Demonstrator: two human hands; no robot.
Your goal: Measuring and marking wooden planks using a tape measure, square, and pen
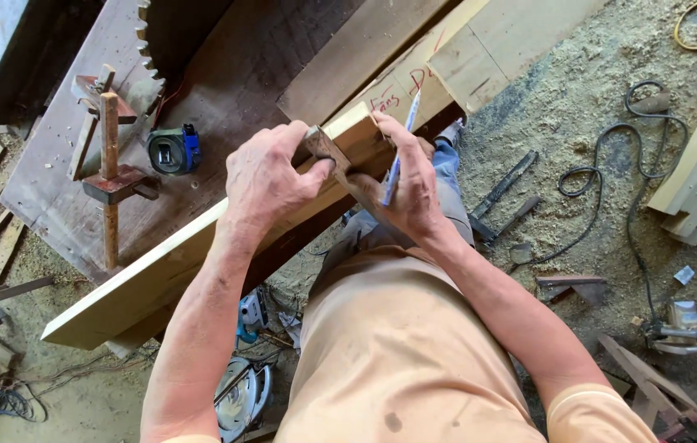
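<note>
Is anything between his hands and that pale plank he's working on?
Nothing visible. The left hand grips a small square against the end of the plank, and the right hand rests on it holding a pen. Both touch the work directly.

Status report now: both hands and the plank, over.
Left hand grips small wooden block on plank end. Right hand holds blue pen against pale plank. Tape measure lies apart on bench.
</note>
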